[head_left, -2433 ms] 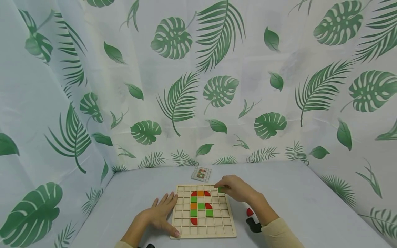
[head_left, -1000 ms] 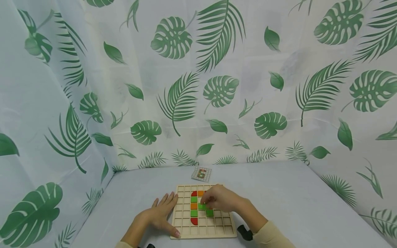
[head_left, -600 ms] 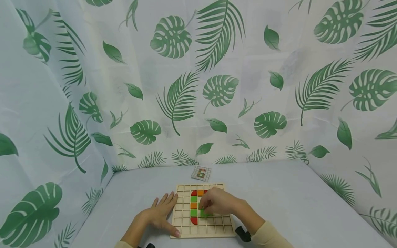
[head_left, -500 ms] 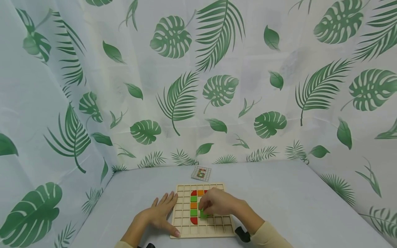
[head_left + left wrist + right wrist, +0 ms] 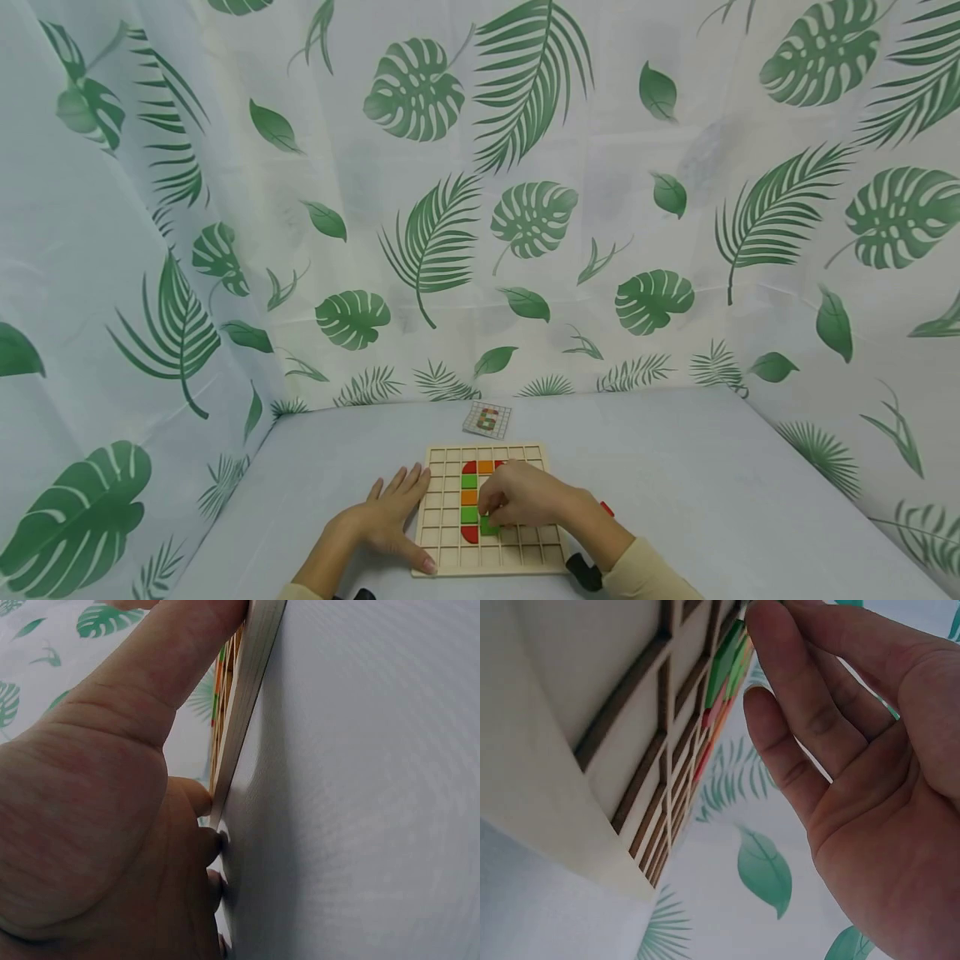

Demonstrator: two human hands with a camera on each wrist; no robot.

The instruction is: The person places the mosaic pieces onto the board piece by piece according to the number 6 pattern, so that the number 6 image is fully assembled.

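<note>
A square wooden grid board point(image 5: 442, 557) lies on the table, with red, orange and green tiles set in some cells. My left hand point(image 5: 390, 517) rests along its left edge, fingers spread and thumb at the near corner. In the left wrist view the thumb point(image 5: 172, 667) lies against the board's side. Over the middle of the board, my right hand point(image 5: 528, 493) pinches a green square tile point(image 5: 489, 526) just right of the left tile column. That hand hides several cells. In the right wrist view a green tile point(image 5: 721, 666) shows beside the fingertips.
Beyond the board lies a small card point(image 5: 487, 419) printed with a coloured figure on a grid. A red piece point(image 5: 607, 508) shows on the table by the right forearm. A leaf-print curtain point(image 5: 555, 333) stands behind and at both sides.
My right hand has carried the green tile from the board's far right corner, across and towards me, to its lower middle. The left hand has stayed in place.
</note>
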